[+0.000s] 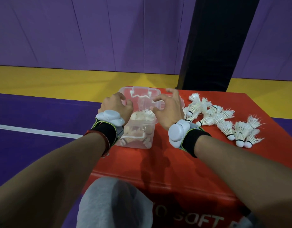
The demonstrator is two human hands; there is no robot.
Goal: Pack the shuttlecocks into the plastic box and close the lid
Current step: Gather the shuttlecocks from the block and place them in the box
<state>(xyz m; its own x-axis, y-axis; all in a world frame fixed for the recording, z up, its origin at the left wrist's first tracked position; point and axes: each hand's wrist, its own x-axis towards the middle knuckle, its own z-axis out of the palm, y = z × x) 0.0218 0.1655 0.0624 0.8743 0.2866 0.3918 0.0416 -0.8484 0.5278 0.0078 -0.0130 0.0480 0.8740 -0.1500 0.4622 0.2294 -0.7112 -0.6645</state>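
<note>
A clear plastic box (pixel 138 142) stands on the left part of a red padded block (pixel 175 162). Several white feather shuttlecocks (pixel 142 115) lie inside it. The clear lid (pixel 140 97), with a white latch, is held tilted over the far half of the box. My left hand (pixel 116 106) grips the lid's left edge. On the lid's right edge, my right hand (pixel 169 109) has its thumb and fingers curled. Several more shuttlecocks (pixel 224 122) lie loose on the block, right of the box.
The red block's left edge runs close beside the box, with purple floor and a white line (pixel 35 130) below. A black padded post (pixel 212 46) rises behind the block. My grey-clad knee (pixel 112 203) is at the block's near side.
</note>
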